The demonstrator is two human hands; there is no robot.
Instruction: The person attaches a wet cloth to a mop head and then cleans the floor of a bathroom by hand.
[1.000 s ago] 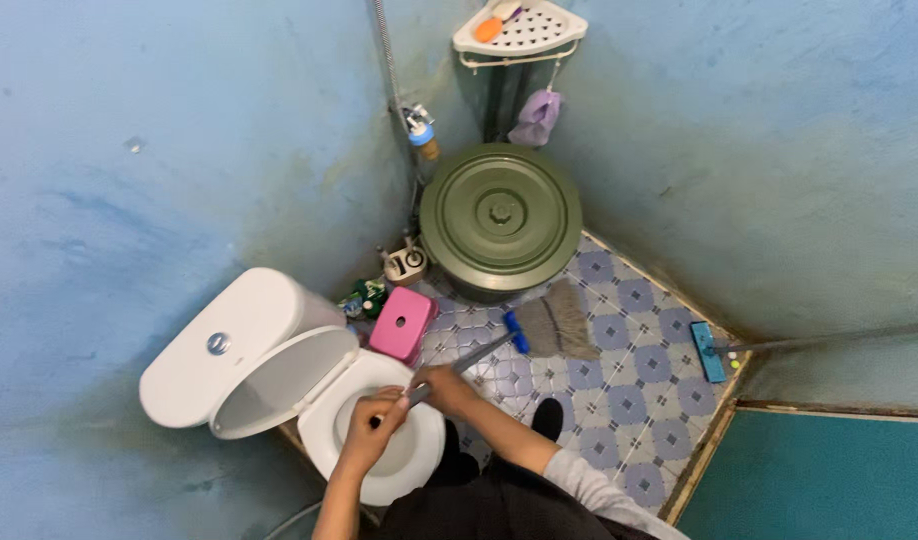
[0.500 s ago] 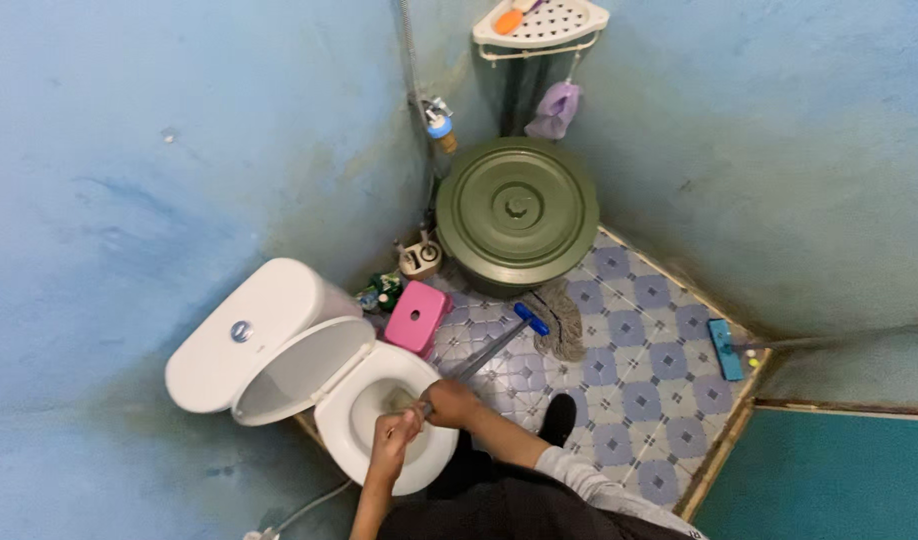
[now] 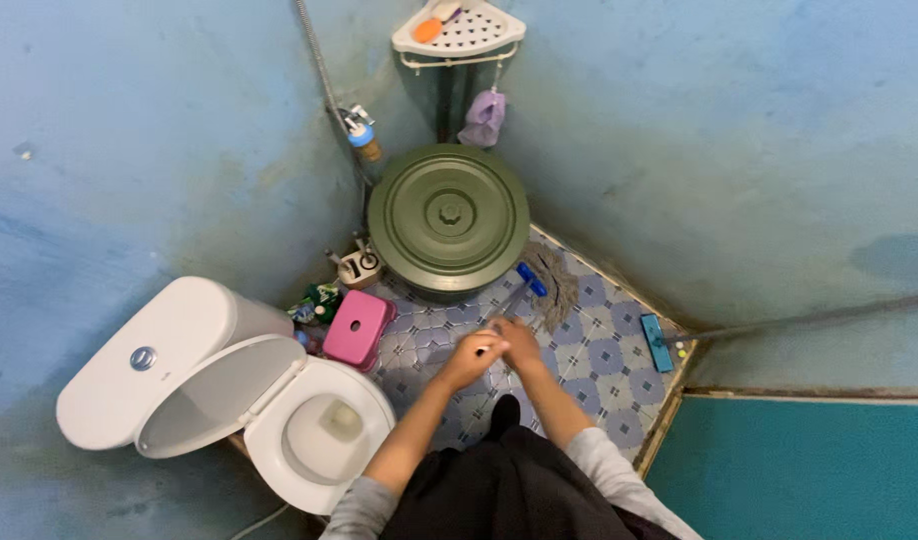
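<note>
Small blue-walled bathroom, seen from above. Both hands meet over the tiled floor (image 3: 599, 350), in front of the green bin (image 3: 448, 218). Left hand (image 3: 472, 357) and right hand (image 3: 519, 342) touch each other, fingers curled tight round the grey handle of the mop (image 3: 534, 285). The handle runs up and away from the hands to a blue collar; the stringy mop head lies on the tiles just beside the bin's base, near the right wall.

Toilet (image 3: 319, 435) stands to the left, lid up against the tank, bowl open and well apart from the mop head. Pink stool (image 3: 356, 328) sits between toilet and bin. A second, flat mop (image 3: 661, 343) rests at the floor's right edge. Corner shelf (image 3: 460, 32) hangs above the bin.

Judgement on doing the stroke well: the hands sit bunched at one spot, so leverage looks poor; spacing them along the handle would give firmer control. The head should stay flat on the tiles and be drawn along the bin's foot and the wall edge, clear of the stool.
</note>
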